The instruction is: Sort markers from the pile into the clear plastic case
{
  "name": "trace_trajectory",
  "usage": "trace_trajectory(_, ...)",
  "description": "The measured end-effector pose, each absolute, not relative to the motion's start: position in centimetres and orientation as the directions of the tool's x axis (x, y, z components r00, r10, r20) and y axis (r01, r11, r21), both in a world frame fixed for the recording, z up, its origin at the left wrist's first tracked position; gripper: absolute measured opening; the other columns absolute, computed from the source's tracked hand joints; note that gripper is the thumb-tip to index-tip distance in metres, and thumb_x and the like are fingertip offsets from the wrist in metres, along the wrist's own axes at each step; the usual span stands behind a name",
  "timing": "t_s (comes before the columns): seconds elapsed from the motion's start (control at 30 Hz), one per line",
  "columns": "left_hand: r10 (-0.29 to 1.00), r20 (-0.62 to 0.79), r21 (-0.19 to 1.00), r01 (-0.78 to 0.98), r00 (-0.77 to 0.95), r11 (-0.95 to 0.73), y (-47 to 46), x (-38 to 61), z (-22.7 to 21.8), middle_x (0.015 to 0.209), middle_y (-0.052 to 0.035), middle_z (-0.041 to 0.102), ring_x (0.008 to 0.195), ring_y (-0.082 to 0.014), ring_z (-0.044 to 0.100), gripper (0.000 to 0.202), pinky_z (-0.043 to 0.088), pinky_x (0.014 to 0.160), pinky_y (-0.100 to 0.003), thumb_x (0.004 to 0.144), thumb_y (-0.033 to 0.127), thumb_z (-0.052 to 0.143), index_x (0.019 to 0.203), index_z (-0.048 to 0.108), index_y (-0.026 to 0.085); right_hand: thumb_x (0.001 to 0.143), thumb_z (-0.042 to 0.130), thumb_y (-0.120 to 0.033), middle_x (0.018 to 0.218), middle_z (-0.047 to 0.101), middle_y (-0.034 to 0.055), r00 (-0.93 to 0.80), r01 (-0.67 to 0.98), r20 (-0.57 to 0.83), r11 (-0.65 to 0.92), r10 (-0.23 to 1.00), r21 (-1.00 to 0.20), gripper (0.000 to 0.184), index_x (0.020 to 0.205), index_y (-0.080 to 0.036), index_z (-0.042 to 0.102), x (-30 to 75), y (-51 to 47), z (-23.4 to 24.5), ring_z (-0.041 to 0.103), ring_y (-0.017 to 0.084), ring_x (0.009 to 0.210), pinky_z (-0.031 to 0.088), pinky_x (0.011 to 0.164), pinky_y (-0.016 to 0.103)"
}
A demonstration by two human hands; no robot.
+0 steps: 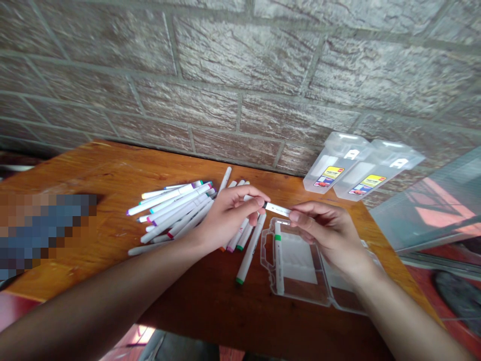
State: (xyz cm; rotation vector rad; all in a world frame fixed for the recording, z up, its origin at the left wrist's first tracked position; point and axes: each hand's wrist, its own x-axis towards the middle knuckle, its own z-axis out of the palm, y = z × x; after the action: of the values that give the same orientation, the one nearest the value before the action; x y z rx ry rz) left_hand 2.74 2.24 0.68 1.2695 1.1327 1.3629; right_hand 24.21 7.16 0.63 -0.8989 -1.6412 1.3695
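Both hands meet over the middle of the wooden table [108,170] and share one white marker [277,209], held level just above the tabletop. The left hand [227,216] pinches one end between thumb and curled fingers, and the right hand [330,231] grips the other end with its thumb and fingertips. The rest of the right hand's fingers are folded loosely underneath. Directly below the held marker lies an open clear plastic case [300,288], flat on the table with its lid spread out to the right. One green-banded marker [278,260] lies inside it along the left wall. Just left of the case a loose marker with a green tip [248,253] rests at a slant on the wood. Behind the left hand, a pile of white markers with coloured caps [175,208] fans out across the table. Two closed clear marker cases [355,168] with yellow labels lean side by side against the brick wall [240,75] at the table's far right.
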Motion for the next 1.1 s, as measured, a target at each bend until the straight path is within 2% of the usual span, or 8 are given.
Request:
trace_trajectory(0.13, 0.985, 0.165, 0.972, -0.163, -0.058, -0.172, 2.7, 2.4, 0.0, 0.071, -0.0006, 0.067, 0.058, -0.0108, 0.056, 0.018, 0.042, 0.059, -0.024, 0.087, 0.034, 0.073, 0.09, 0.073, 0.016, 0.077, 0.087, -0.037, 0.068, 0.073, 0.0014, -0.418, -0.046, 0.103, 0.092, 0.903, -0.995, 0.018, 0.085, -0.022, 0.083, 24.3, 7.3, 0.4, 0.044, 0.008, 0.047, 0.033, 0.042, 0.023)
trace_trajectory(0.47, 0.988, 0.112, 0.934, -0.329, -0.108, -0.141, 3.1, 2.3, -0.1, 0.072, -0.0009, 0.069, 0.056, -0.0096, 0.054, 0.018, 0.042, 0.056, -0.023, 0.083, 0.031, 0.076, 0.09, 0.069, 0.015, 0.075, 0.087, -0.034, 0.082, 0.081, 0.0078, -0.481, -0.162, -0.037, -0.13, 0.876, -0.978, 0.027, 0.099, -0.022, 0.085, 24.5, 6.9, 1.4, 0.059, 0.012, 0.053, 0.049, 0.044, 0.021)
trace_trajectory(0.67, 0.983, 0.092, 0.919, -0.367, -0.158, -0.145, 3.1, 2.3, 0.3, 0.071, -0.0014, 0.07, 0.056, -0.009, 0.055, 0.022, 0.043, 0.057, -0.022, 0.08, 0.03, 0.08, 0.091, 0.069, 0.014, 0.079, 0.085, -0.031, 0.09, 0.083, 0.0078, -0.573, -0.188, 0.002, -0.129, 0.82, -0.974, 0.027, 0.106, -0.026, 0.085, 24.6, 6.9, 1.3, 0.068, 0.014, 0.062, 0.054, 0.052, 0.023)
trace_trajectory(0.8, 0.985, 0.096, 0.881, -0.448, -0.142, -0.15, 3.2, 2.2, 0.2, 0.07, 0.0008, 0.066, 0.058, -0.0082, 0.054, 0.023, 0.043, 0.057, -0.02, 0.08, 0.029, 0.082, 0.093, 0.07, 0.014, 0.081, 0.084, -0.029, 0.093, 0.083, 0.0079, -0.611, -0.183, 0.024, -0.111, 0.791, -0.977, 0.028, 0.109, -0.027, 0.084, 24.6, 6.8, 1.2, 0.069, 0.014, 0.066, 0.056, 0.057, 0.024)
trace_trajectory(0.87, 0.982, 0.128, 0.864, -0.471, -0.137, -0.179, 3.3, 2.3, 0.2, 0.069, 0.0019, 0.063, 0.057, -0.0068, 0.051, 0.022, 0.042, 0.056, -0.02, 0.081, 0.031, 0.082, 0.087, 0.07, 0.013, 0.082, 0.085, -0.03, 0.093, 0.083, 0.0082, -0.61, -0.168, 0.034, -0.087, 0.792, -0.982, 0.029, 0.11, -0.027, 0.084, 24.6, 6.9, 1.0, 0.069, 0.014, 0.067, 0.056, 0.058, 0.024)
trace_trajectory(0.97, 0.964, 0.217, 0.88, -0.397, -0.152, -0.261, 3.1, 2.4, 0.5, 0.07, 0.0016, 0.063, 0.055, -0.0053, 0.049, 0.025, 0.04, 0.056, -0.019, 0.084, 0.034, 0.08, 0.078, 0.07, 0.013, 0.08, 0.086, -0.029, 0.087, 0.082, 0.0079, -0.6, -0.099, 0.047, -0.016, 0.799, -0.995, 0.029, 0.109, -0.024, 0.084, 24.5, 7.3, 0.6, 0.069, 0.014, 0.066, 0.055, 0.057, 0.023)
trace_trajectory(1.1, 0.935, 0.32, 0.92, -0.186, -0.153, -0.345, 2.4, 2.7, 0.8, 0.067, 0.0022, 0.063, 0.055, -0.0066, 0.05, 0.023, 0.04, 0.055, -0.019, 0.087, 0.036, 0.078, 0.095, 0.075, 0.014, 0.08, 0.086, -0.028, 0.076, 0.08, 0.0056, -0.566, 0.025, 0.062, 0.092, 0.822, -0.995, 0.023, 0.101, -0.021, 0.085, 24.3, 7.7, -0.1, 0.068, 0.013, 0.06, 0.054, 0.052, 0.021)
